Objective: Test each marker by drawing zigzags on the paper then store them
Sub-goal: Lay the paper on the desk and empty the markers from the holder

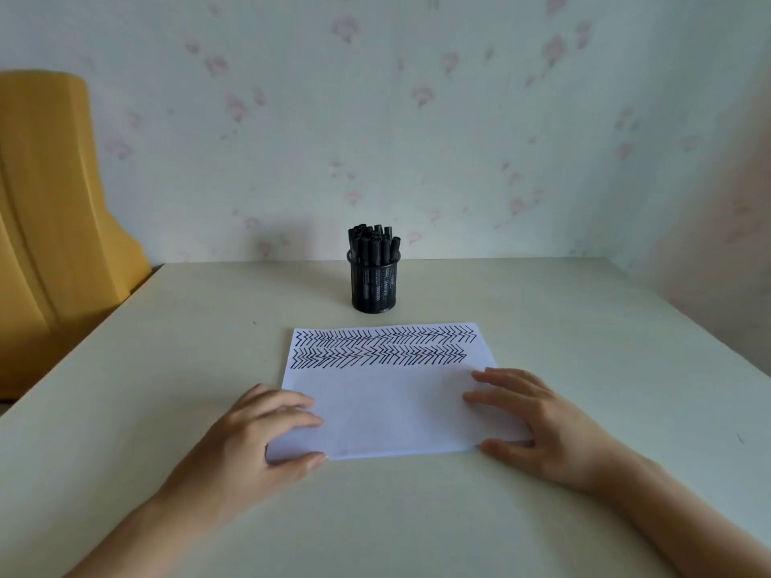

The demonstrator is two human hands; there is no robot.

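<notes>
Markers: the black capped markers [374, 243] are standing bunched in the black mesh cup [374, 285], just beyond the far edge of the paper.
Paper: the white sheet [388, 406] is lying flat on the cream table [167, 327], with two zigzag rows filling its far part.
Left hand [258, 435]: fingers spread, resting on the paper's near-left corner, gripping nothing.
Right hand [542, 427]: fingers spread, pressing the paper's right edge, gripping nothing.
Risk: fresh ink near the paper's far edge is possibly smearing if a palm slides up; a careless reach over the paper is likely tipping the crowded cup.

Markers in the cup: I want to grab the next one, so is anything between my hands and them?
Nothing visible. Both the left hand and right hand rest on the paper; bare table lies before the cup of markers.
</notes>
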